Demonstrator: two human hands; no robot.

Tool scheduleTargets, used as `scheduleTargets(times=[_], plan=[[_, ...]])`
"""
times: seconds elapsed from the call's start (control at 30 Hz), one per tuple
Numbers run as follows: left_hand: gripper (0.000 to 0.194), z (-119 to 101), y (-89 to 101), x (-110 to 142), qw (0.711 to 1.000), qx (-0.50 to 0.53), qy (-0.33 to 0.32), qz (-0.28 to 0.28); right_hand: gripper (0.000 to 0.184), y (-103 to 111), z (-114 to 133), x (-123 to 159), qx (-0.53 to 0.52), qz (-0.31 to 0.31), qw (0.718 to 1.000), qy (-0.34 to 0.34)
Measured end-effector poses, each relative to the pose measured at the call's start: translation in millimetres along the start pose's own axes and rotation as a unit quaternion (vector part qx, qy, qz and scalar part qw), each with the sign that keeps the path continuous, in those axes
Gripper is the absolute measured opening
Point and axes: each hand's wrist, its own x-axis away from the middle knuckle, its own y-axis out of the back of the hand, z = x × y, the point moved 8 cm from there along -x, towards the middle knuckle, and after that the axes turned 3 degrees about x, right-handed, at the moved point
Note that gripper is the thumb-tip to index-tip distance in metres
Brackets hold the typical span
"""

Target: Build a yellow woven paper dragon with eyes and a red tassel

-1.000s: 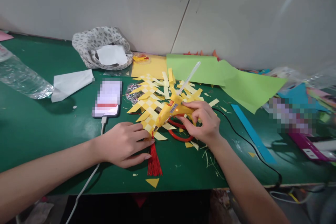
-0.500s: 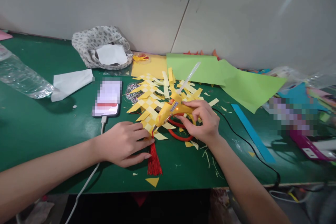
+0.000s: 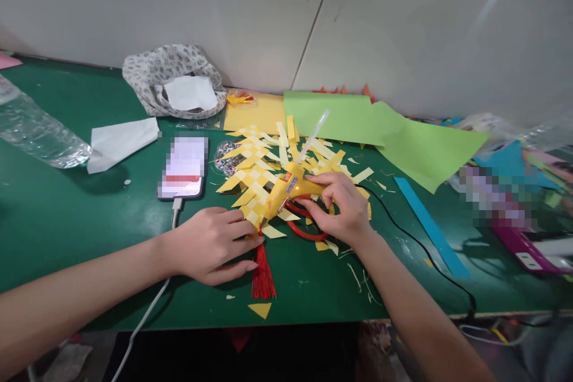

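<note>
My right hand (image 3: 342, 206) is closed around the handle of a yellow hot glue gun (image 3: 284, 191) with a lit orange light. A clear glue stick (image 3: 314, 136) pokes out of its back, and its nozzle points down to the left, close to the top of a red tassel (image 3: 263, 274). My left hand (image 3: 215, 245) rests on the table with its fingertips on the tassel's upper end and the edge of a woven yellow paper strip piece (image 3: 253, 176). Red-handled scissors (image 3: 308, 234) lie partly hidden under the glue gun.
A phone (image 3: 185, 161) on a white cable lies left, near a plastic bottle (image 3: 40, 125) and a patterned cloth bag (image 3: 174, 77). Green paper (image 3: 331, 116) lies behind. Right are a blue strip (image 3: 430, 227) and the gun's black cord (image 3: 403, 227). Paper scraps are scattered about.
The glue gun has tipped and shifted slightly left, its glue stick swinging left, with my right hand moving along. My left hand stays put on the tassel.
</note>
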Motion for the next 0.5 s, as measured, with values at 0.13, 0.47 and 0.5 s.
scheduleTargets(times=[0.13,0.47,0.5], plan=[[0.035,0.2,-0.5,0.2,1.000,-0.003,-0.001,0.002,0.039,2.8,2.5,-0.8,0.011,-0.015,1.000,0.014],[0.034,0.1,-0.6,-0.2,1.000,-0.003,0.001,0.007,0.039,3.5,4.2,-0.8,0.010,-0.017,1.000,0.018],[0.034,0.0,-0.4,-0.3,1.000,-0.003,0.001,0.006,0.039,4.8,4.2,-0.9,0.011,-0.024,0.999,0.018]])
